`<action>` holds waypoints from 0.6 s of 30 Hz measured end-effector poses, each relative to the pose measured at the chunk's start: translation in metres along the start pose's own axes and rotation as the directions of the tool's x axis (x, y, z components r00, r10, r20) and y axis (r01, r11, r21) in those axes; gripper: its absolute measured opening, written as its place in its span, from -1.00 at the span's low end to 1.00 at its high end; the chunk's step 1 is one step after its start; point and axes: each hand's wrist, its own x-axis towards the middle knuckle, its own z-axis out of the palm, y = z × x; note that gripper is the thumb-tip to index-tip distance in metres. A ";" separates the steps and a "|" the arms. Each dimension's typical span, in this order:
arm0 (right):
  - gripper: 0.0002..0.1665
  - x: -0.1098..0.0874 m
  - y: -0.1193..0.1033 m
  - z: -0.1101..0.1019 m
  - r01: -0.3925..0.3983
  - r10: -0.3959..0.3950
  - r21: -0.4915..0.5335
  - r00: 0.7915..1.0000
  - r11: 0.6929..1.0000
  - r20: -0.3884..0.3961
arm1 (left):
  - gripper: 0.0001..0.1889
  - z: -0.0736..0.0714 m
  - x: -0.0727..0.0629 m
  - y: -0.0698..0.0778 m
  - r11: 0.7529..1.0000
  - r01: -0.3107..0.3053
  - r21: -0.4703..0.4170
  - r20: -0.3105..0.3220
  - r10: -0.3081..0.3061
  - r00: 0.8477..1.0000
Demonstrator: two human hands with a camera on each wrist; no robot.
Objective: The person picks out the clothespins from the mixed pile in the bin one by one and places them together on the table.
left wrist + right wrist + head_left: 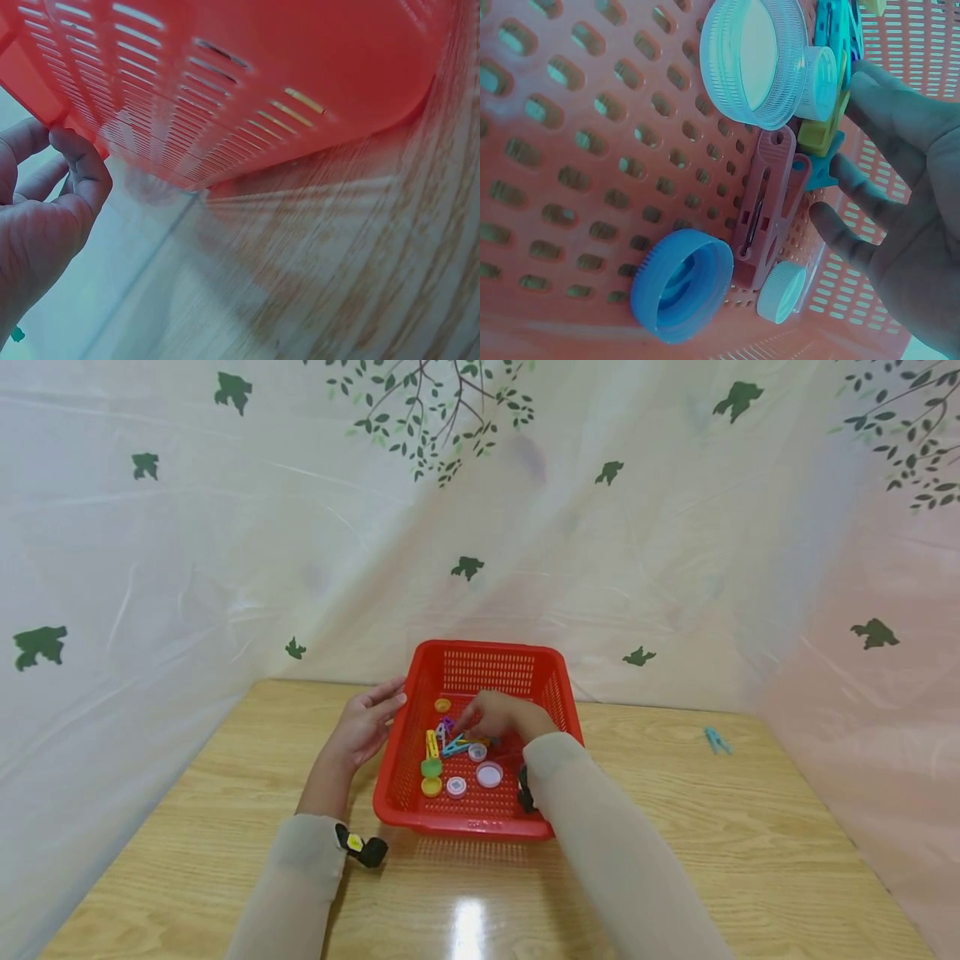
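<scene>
A red plastic basket (480, 827) with slotted walls stands on the wooden table. At its left rim, my left hand (363, 727) grips the edge lightly between thumb and fingers; the left wrist view shows the same hand (45, 217) there. Inside the basket is my right hand (491, 714), fingers spread and slightly bent over a heap of clothespins. Its fingertips come close to a yellow clothespin (817, 139) and a blue clothespin (455, 745); any contact is unclear. Nearer the right wrist camera are a red clothespin (765, 202), a clear cap (757, 60) and a blue cap (682, 285).
Several other bottle caps lie in the basket, among them a green cap (431, 767) and a white cap (490, 774). A yellow clothespin (432, 744) is near the left wall. On the table at right lies a light blue clothespin (717, 741). A patterned curtain (675, 568) hangs behind.
</scene>
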 end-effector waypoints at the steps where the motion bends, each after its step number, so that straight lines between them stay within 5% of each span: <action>1: -0.71 0.000 0.000 0.000 0.004 -0.004 0.006 1.000 1.000 0.002 | -0.46 0.000 0.000 0.000 1.000 -0.002 -0.001 0.001 0.002 1.000; 13: -0.71 0.003 0.002 0.000 0.022 -0.022 0.038 1.000 0.999 -0.003 | -0.45 0.000 0.001 -0.002 1.000 -0.015 -0.006 0.004 0.015 1.000; 18: -0.63 0.003 0.002 0.000 -0.008 0.009 0.011 0.996 1.000 -0.086 | -0.45 0.000 0.000 -0.002 1.000 -0.015 0.001 0.002 0.015 1.000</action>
